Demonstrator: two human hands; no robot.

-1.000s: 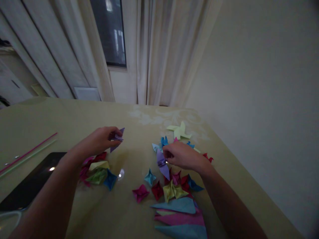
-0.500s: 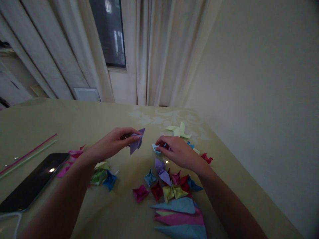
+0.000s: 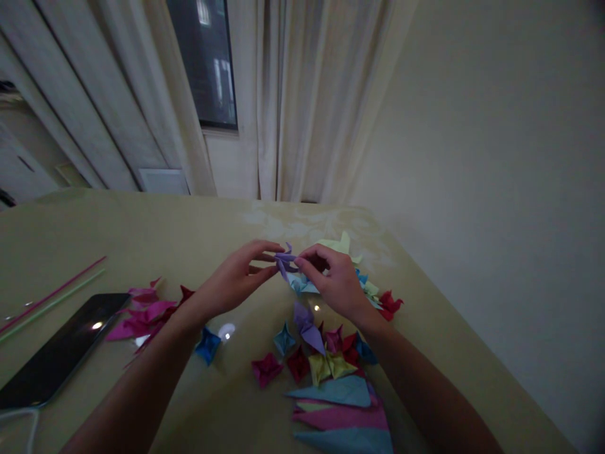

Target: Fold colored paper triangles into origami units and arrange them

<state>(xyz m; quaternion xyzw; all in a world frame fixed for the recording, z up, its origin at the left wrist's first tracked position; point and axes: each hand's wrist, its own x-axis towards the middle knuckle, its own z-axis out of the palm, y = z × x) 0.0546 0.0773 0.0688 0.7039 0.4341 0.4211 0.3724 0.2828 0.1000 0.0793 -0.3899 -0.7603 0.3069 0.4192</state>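
Note:
Above the middle of the table, my left hand [image 3: 242,274] pinches a purple folded-paper flower [image 3: 284,260] between thumb and fingers. My right hand [image 3: 334,277] closes its thumb and forefinger on the right side of that same flower. Just below them lies a light blue folded-paper piece [image 3: 297,284], partly hidden by the right hand. Nearer to me, a second purple folded piece [image 3: 307,325] rests among small ones: a blue one [image 3: 284,339], a magenta one [image 3: 266,369], a dark red one [image 3: 298,364] and a yellow one [image 3: 326,367].
Long folded papers, light blue [image 3: 335,391] and pink [image 3: 345,414], lie at the front. Left are a dark phone [image 3: 61,353], a pink stick [image 3: 57,293], a green stick [image 3: 54,304] and pink folded papers [image 3: 146,315]. Red folded paper [image 3: 390,305] lies near the right edge.
My left hand has moved right with the purple flower, and the flower has turned. My right hand has risen slightly from beside the light blue piece and now grips the flower too.

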